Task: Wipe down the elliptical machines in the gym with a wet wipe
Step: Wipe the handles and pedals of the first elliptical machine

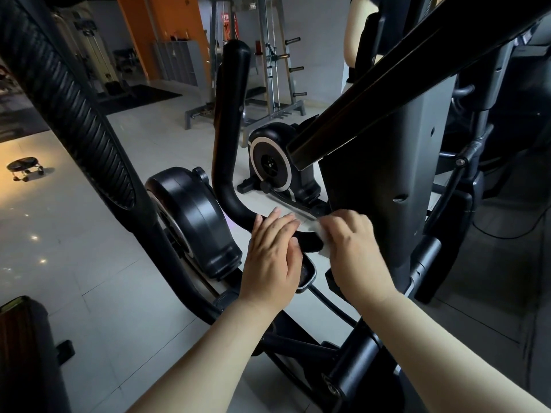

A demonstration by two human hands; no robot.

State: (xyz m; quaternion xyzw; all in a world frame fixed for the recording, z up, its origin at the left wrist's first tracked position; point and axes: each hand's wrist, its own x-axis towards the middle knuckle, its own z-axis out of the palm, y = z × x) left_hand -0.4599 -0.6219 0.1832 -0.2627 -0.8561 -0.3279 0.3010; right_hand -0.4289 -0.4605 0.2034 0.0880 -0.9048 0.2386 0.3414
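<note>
Hiding most of wet wipe, right hand, handlebar beneath

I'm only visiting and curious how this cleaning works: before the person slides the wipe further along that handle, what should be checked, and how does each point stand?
1. White wet wipe gripped in the right hand: ok.
2. Wipe pressed against the curved black handlebar: ok.
3. Left hand resting on the bar beside it, fingers flat: ok.
4. Upward stretch of the bar free of anything in the way: ok.
5. Wipe wet enough: cannot tell.
</note>
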